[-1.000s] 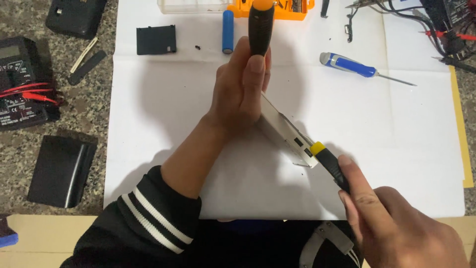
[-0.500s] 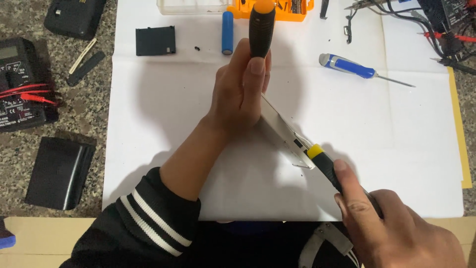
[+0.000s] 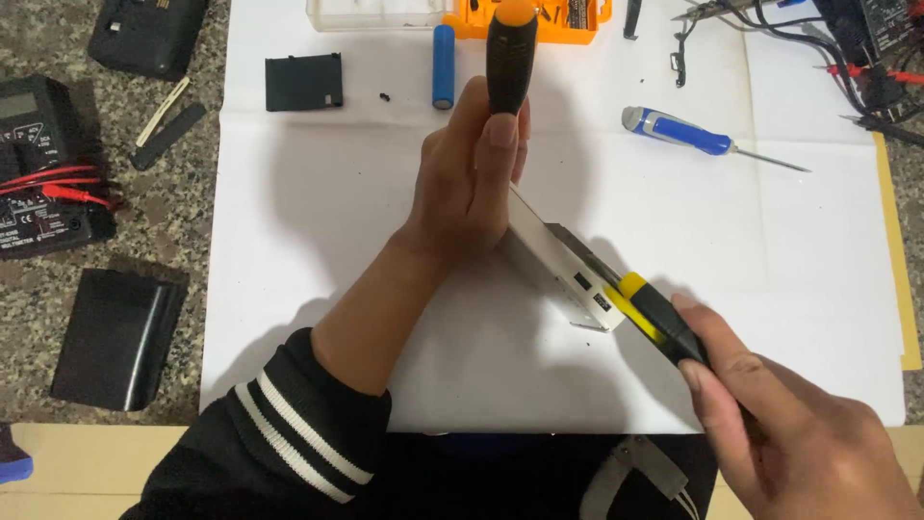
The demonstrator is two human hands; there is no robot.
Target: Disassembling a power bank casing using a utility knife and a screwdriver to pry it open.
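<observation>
Head view, left to right: a black multimeter [image 3: 43, 164] with red leads and a flat black cover [image 3: 115, 337] lie on the stone bench [image 3: 154, 241] beside the white paper sheet [image 3: 318, 241]. The left hand [image 3: 472, 183] has its grip closed round a black-and-orange screwdriver [image 3: 510, 58] held upright, and pins the silver case [image 3: 563, 265] against the sheet. The right hand [image 3: 799, 424] has its grip closed on a yellow-and-black screwdriver [image 3: 654, 313], tip at the case's port end. Prying well likely means a steady left hold and gentle, shallow leverage. A blue screwdriver [image 3: 683, 132] lies further right.
</observation>
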